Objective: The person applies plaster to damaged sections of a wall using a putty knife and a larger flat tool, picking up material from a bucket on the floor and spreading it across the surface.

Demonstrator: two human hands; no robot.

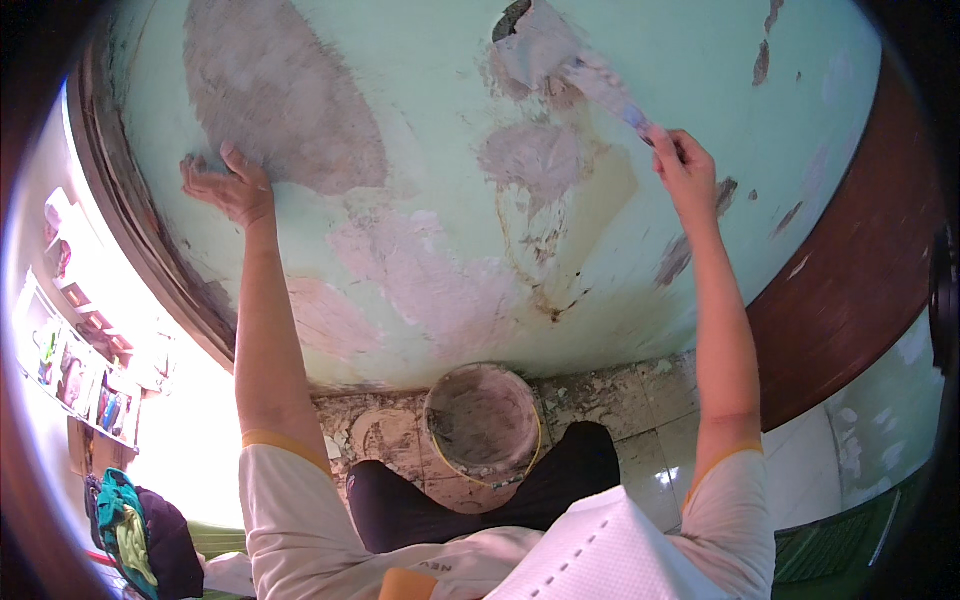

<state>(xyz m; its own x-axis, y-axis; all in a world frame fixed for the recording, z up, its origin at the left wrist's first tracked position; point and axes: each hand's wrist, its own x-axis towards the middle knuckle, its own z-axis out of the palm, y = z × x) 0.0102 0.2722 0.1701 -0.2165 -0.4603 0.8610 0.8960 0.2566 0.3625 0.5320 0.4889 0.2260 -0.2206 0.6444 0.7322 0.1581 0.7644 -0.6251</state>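
My right hand (684, 165) is raised and gripping the handle of a putty knife (604, 84). Its blade, smeared with grey filler, lies against the pale green wall (420, 90) next to a fresh grey patch and a dark hole (512, 17) near the top. My left hand (230, 185) rests flat on the wall at the left, fingers spread at the lower edge of a large grey plastered patch (275, 90). It holds nothing. More filled and peeling spots mark the wall between my arms.
A round bucket (483, 420) crusted with filler stands on the stained tile floor (650, 400) in front of my knees. A dark brown door frame (850, 290) curves down the right. Shelves with small items (70, 370) and hanging clothes (130, 530) sit at the left.
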